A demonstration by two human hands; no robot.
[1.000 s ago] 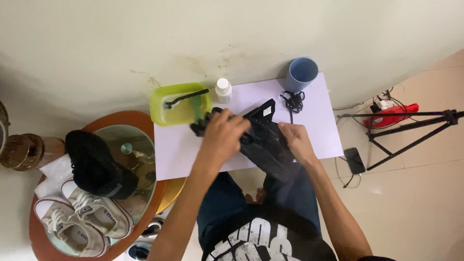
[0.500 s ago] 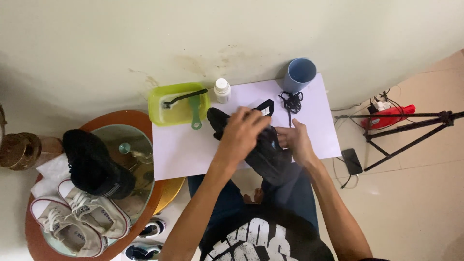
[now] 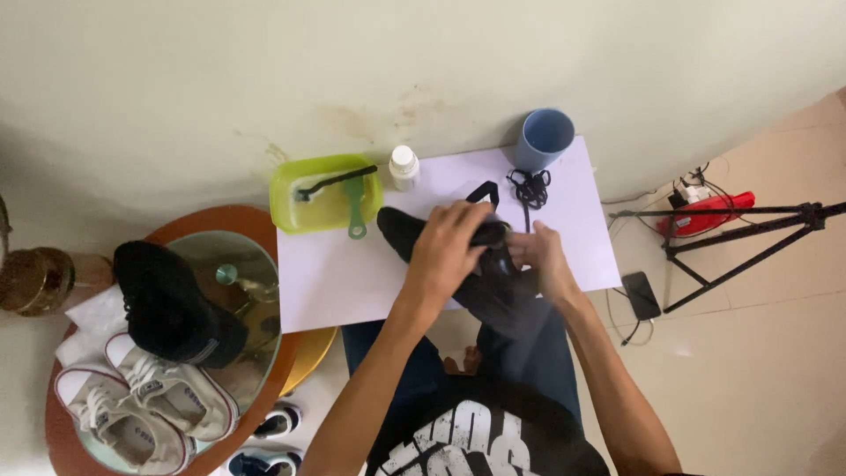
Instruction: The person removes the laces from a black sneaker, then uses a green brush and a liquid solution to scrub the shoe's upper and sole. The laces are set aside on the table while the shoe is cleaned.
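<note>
head view: black shoe [image 3: 493, 295] lies gripped between left hand [image 3: 449, 247] fingers [image 3: 480, 220] and right hand [image 3: 542, 260] fingers.

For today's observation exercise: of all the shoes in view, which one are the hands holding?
The black shoe on the white table, gripped by both hands; the other shoes sit untouched on the round table.

Matt black cloth shoe [image 3: 493, 291]

A home corner: tiled floor [image 3: 775, 370], plain wall [image 3: 423, 70], sneakers [image 3: 141, 405] on a round side table [image 3: 264, 220].
</note>
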